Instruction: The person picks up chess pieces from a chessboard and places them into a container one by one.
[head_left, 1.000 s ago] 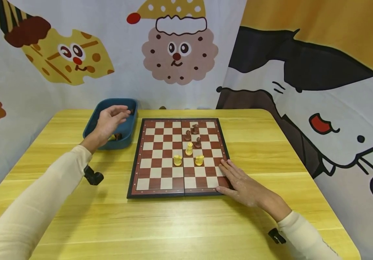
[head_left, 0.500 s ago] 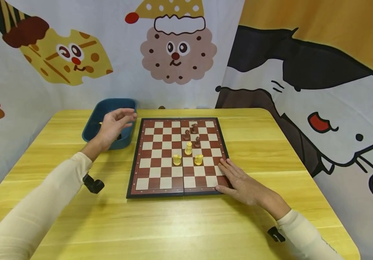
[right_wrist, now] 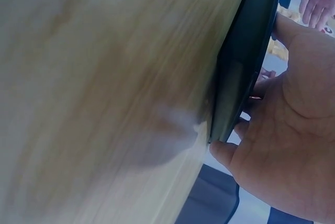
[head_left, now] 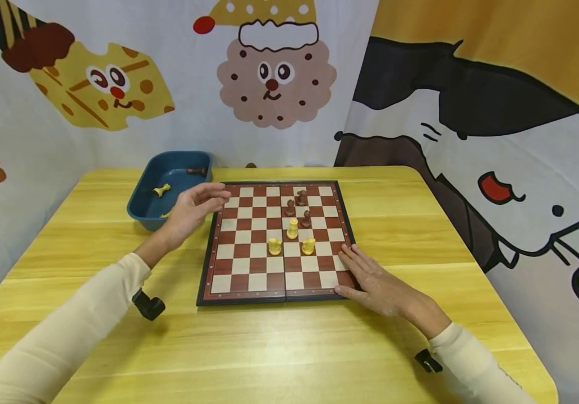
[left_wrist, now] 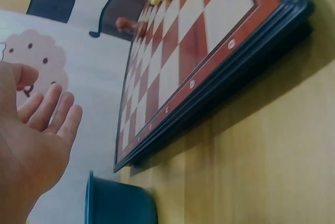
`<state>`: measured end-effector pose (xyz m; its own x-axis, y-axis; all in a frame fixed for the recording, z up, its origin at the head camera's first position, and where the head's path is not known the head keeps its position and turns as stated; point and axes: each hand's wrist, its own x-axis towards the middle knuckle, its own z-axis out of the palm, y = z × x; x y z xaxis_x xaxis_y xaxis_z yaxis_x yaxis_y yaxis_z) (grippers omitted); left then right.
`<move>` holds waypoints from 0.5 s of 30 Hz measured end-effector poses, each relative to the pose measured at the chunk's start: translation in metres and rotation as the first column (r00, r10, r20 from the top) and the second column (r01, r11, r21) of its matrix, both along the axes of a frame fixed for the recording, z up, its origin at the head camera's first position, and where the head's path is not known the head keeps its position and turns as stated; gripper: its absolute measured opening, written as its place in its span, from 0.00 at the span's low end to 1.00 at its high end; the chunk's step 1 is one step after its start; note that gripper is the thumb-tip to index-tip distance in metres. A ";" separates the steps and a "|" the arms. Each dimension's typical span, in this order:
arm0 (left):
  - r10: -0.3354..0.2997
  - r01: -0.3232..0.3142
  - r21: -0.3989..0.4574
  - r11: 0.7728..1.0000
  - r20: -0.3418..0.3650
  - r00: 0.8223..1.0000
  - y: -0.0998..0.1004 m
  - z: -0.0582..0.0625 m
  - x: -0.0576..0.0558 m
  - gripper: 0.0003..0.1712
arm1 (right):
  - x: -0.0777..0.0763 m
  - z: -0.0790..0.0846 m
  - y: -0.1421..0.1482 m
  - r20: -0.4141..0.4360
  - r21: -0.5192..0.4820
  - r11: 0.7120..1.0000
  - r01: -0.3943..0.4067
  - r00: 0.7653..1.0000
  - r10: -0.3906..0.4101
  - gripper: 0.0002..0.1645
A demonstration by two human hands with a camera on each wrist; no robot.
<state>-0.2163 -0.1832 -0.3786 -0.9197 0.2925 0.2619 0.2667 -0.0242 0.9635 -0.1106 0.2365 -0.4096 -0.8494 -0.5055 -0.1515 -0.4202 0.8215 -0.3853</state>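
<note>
My left hand (head_left: 191, 216) is in the air between the blue tub and the left edge of the chessboard (head_left: 241, 269), its fingertips overlapping the board's far-left corner. In the left wrist view the palm and loosely bent fingers (left_wrist: 62, 113) show nothing held. My right hand (head_left: 377, 286) rests on the board's near-right corner with fairly straight fingers. Toward the board's middle stand a yellow rook-like piece (head_left: 292, 229) and two yellow knights, a left one (head_left: 275, 247) and a right one (head_left: 308, 247). Behind them are a dark brown knight (head_left: 302, 198) and two smaller brown pieces, one (head_left: 306, 219) nearer.
The blue tub (head_left: 140, 212) stands at the table's back left. Inside lie a yellow chess piece (head_left: 161, 191) and a brown one (head_left: 196, 170). A printed curtain (head_left: 360, 78) hangs right behind the wooden table (head_left: 279, 353). Black wrist mounts hang under both sleeves.
My left hand has moved right and toward me, from over the tub to the board's left edge, uncovering pieces in the tub. The right hand and the board's pieces have stayed put.
</note>
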 end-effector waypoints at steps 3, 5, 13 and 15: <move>-0.014 0.015 -0.050 0.999 0.010 1.000 0.007 -0.003 0.004 0.20 | 0.000 0.000 0.001 0.005 0.005 1.000 -0.001 1.000 0.001 0.52; -0.026 0.027 -0.096 0.995 0.018 1.000 0.012 -0.004 0.008 0.21 | 0.000 -0.001 0.002 0.005 0.008 1.000 -0.001 1.000 0.001 0.52; -0.103 0.114 -0.176 0.978 0.071 0.992 0.034 -0.013 0.023 0.25 | 0.000 0.000 0.001 0.003 0.008 1.000 0.003 1.000 -0.003 0.53; -0.129 0.139 -0.170 0.976 0.073 0.989 0.039 -0.017 0.026 0.25 | 0.000 -0.001 0.001 0.008 0.010 1.000 0.005 1.000 -0.005 0.53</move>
